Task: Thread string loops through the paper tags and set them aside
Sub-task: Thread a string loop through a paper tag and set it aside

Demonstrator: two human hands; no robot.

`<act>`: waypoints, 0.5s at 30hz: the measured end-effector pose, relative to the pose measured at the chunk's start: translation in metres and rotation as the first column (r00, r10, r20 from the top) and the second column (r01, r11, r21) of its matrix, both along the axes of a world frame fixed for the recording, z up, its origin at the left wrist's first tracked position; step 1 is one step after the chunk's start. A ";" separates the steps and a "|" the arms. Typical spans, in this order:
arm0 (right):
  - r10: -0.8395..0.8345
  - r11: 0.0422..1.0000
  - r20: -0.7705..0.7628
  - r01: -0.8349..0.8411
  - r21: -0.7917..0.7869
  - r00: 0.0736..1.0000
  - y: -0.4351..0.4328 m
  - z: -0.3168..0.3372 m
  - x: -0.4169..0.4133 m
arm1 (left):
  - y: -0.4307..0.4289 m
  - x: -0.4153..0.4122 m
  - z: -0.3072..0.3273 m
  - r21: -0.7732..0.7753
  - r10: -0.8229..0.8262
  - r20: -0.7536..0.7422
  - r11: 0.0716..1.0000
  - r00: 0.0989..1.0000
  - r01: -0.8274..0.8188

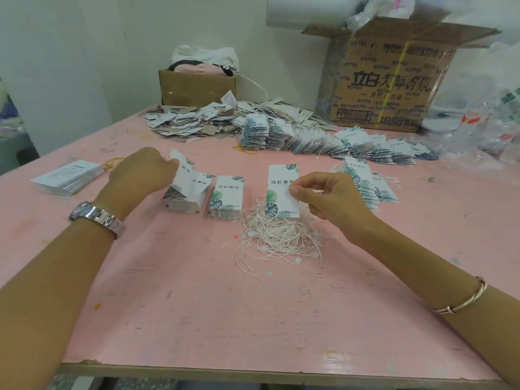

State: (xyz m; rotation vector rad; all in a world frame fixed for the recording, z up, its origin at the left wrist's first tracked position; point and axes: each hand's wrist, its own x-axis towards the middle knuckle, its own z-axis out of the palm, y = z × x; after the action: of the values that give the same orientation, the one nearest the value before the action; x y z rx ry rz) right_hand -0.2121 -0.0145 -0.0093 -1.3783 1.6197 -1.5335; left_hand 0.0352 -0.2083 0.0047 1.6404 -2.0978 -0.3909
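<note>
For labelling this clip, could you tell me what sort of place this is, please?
Probably a small workshop for assembling clothing hang tags: rows of leaf-pattern tags on a scuffed pink worktable, a pile of white string loops, and an open cardboard carton behind.

A scuffed pink table point(197, 305) stands against white walls point(84, 52) in soft, even light. A large printed carton point(394, 80) sits at its far right, a smaller box point(194, 88) at the back, and clear plastic bags point(492, 122) along the right edge.
</note>
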 end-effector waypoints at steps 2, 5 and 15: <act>0.000 1.000 -0.001 0.000 -0.006 1.000 0.000 0.000 0.000 | 0.011 -0.008 0.005 -0.017 -0.110 -0.290 0.994 0.951 0.110; -0.008 1.000 -0.005 0.008 -0.024 1.000 0.000 0.000 0.000 | 0.037 -0.026 0.011 0.008 -0.212 -0.648 0.958 0.732 0.285; 0.064 0.984 -0.024 -0.067 -0.163 0.998 0.003 0.002 0.002 | 0.083 -0.064 -0.015 -0.084 -0.461 -0.683 0.820 0.567 0.567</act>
State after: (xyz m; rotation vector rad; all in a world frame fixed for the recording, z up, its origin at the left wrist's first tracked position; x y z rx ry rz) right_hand -0.2102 -0.0116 -0.0075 -1.5210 1.4711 -1.6505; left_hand -0.0290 -0.1252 -0.0107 0.6804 -1.9127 -1.1715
